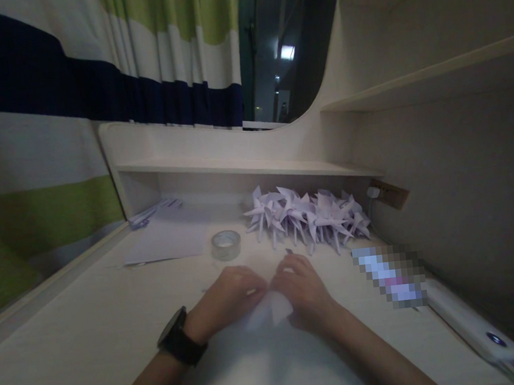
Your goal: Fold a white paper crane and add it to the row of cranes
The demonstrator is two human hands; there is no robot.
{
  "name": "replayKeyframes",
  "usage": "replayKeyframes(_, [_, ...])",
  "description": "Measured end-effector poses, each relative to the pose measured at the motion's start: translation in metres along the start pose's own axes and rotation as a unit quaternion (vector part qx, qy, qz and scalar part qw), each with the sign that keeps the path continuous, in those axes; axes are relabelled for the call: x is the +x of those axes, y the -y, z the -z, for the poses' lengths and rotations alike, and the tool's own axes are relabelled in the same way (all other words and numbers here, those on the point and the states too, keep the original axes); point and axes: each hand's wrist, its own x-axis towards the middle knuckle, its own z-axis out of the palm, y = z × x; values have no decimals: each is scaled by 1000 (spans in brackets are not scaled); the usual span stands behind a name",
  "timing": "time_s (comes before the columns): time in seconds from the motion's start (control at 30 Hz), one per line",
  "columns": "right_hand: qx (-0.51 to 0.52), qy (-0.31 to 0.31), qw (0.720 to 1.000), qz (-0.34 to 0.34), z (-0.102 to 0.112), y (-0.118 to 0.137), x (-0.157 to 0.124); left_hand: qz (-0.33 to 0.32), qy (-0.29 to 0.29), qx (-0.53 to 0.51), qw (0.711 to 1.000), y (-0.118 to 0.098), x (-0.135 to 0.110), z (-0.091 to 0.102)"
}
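Observation:
Both hands meet over the middle of the desk with a small piece of white paper (280, 307) between them. My left hand (233, 293), with a black watch on the wrist, pinches the paper at its upper edge. Fingers of my right hand (301, 286) are closed on the same paper, close to the left fingertips. The paper looks folded, but blur hides its exact shape. Just beyond the left hand stands a roll of clear tape (226, 245). Behind the right hand lies a heap of folded white paper pinwheels (308, 215).
A stack of white paper (167, 234) lies at the back left, with rolled paper strips (151, 213) behind it. To the right are a blurred-out device (387, 274) and a long white object (472, 320). A low shelf (235, 164) overhangs the desk's back.

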Motion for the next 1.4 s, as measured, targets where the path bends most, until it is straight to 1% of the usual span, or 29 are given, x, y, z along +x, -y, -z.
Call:
replayKeyframes(0.5, [-11, 12, 1000, -2, -2, 2, -2, 8, 21, -30, 999, 1, -1, 3])
replayKeyframes(0.67, [-13, 25, 1000, 0, -3, 2, -2, 7, 34, -30, 999, 0, -1, 4])
replayKeyframes(0.83, [-20, 22, 1000, 2, -4, 2, -2, 5, 25, -19, 999, 1, -1, 2])
replayKeyframes(0.97, [-22, 17, 1000, 3, -5, 2, -2, 1, 29, -9, 1000, 0, -1, 3])
replayKeyframes(1.07, [-30, 7, 1000, 3, -6, 0, -3, 5, 29, 16, 999, -1, 0, 3])
replayKeyframes(1.17, [-46, 7, 999, -12, -7, -2, -3, 11, 21, 53, 998, 0, 0, 0])
replayKeyframes(1.23, [-53, 21, 998, -25, -6, -3, -3, 12, 20, 64, 998, 3, 0, -3])
replayKeyframes(1.4, [-60, 80, 994, -50, -5, -2, -2, 31, 17, 52, 998, 10, 0, -8])
